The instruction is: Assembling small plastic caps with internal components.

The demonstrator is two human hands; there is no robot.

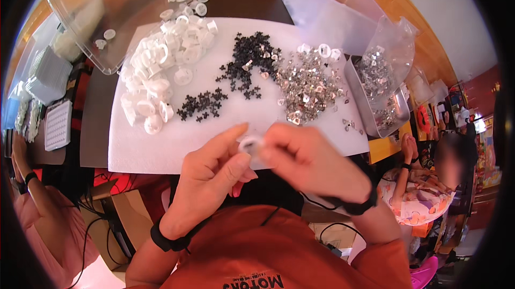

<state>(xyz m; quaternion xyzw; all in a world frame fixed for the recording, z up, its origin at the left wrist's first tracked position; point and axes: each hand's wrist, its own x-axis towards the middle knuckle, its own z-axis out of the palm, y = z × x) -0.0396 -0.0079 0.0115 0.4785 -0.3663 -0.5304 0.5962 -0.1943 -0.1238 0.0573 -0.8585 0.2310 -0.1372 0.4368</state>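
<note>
My left hand (210, 168) grips a small round white plastic part (249, 143) between thumb and fingers, just over the near edge of the white foam sheet (214, 149). Fingers bent in a pinch, my right hand (308, 160) meets the part's right side. Motion blurs those fingertips, and whatever they hold is hidden. Beyond my hands lie small black cross-shaped pieces (203, 104), with a larger heap of black pieces (252, 58) behind. Shiny little metal pieces (308, 88) are heaped to the right. On the left is a pile of white plastic parts (155, 69).
A metal tray (389, 128) with a plastic bag of metal bits stands right of the foam. Clear plastic bins (332, 7) stand at the back. Another person's arm (35, 182) is at far left; a seated person (424, 192) is at right.
</note>
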